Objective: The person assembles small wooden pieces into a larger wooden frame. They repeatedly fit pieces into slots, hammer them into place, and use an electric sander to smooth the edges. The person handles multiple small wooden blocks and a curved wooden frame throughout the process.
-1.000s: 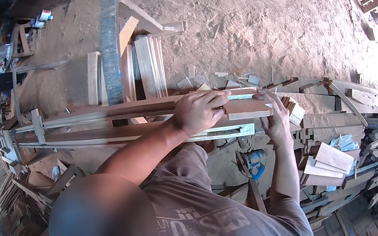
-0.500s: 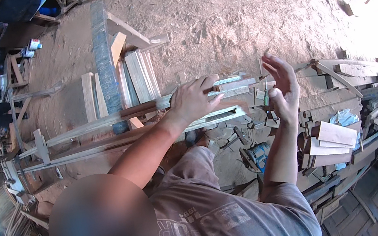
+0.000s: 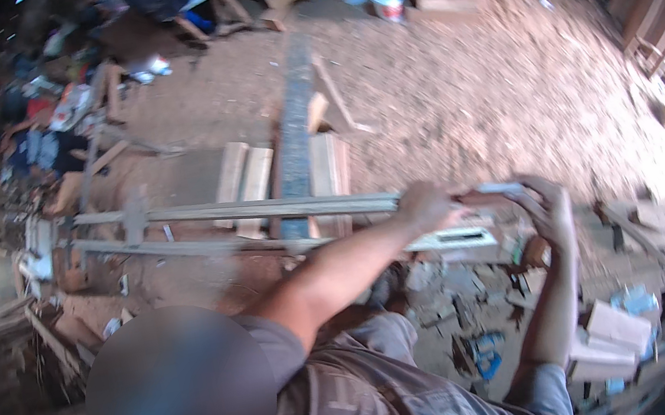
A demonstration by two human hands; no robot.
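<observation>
Two long pale wooden rails run from left to right in front of me. My left hand [image 3: 427,206] is closed around the far rail [image 3: 280,207] near its right end. At that rail's tip, my right hand [image 3: 550,210] curls its fingers over the end; motion blur hides the exact grip. The near rail [image 3: 207,244] passes under my left forearm, and a long dark slot shows in its right end [image 3: 465,237]. At their left ends, both rails lie by an upright wooden piece [image 3: 134,216].
A blue-grey beam [image 3: 297,125] extends away from me, with boards [image 3: 253,181] beside it. Offcuts and a blue power tool [image 3: 487,356] lie below my hands. Stacked boards [image 3: 613,332] are at right. Buckets [image 3: 387,0] stand at the far side.
The view has swung, showing buckets at the far side. My left hand has slid toward the rail's right end. My right hand, raised and apart before, now meets the rail's tip.
</observation>
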